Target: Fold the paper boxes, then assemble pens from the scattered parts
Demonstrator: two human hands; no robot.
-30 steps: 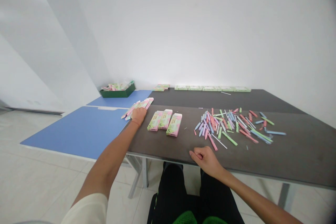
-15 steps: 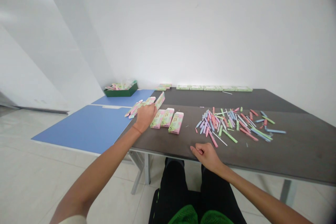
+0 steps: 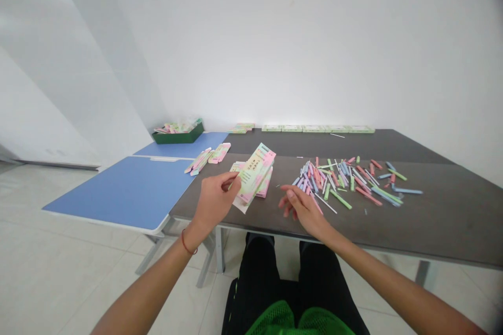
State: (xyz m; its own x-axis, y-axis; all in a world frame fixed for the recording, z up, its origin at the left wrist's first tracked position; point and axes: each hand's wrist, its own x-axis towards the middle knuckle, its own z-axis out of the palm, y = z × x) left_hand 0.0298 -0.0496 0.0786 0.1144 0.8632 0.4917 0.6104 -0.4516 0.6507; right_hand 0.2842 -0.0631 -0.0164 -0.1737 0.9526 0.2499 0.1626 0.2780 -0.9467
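My left hand [image 3: 217, 196] pinches a green and pink printed carton [image 3: 256, 171] by its left side and holds it tilted above the dark table. Behind and below it, similar cartons [image 3: 265, 184] lie partly hidden on the tabletop. My right hand [image 3: 305, 213] hovers over the table to the right of the carton, its fingers loosely apart with nothing seen in them. Just beyond that hand spreads a loose pile of pink, green, blue and purple stick-like pieces [image 3: 341, 178], with thin white sticks among them.
More cartons [image 3: 199, 161] lie by the seam with the blue table [image 3: 126, 188]. A green tray [image 3: 178, 137] of packets stands at the back left. Along the wall runs a row of flat boxes [image 3: 313, 129], with a small stack [image 3: 241, 128] to their left.
My left hand has brought a carton from the group at the left toward me and to the right. My right hand has risen slightly and its fingers have loosened from a fist.
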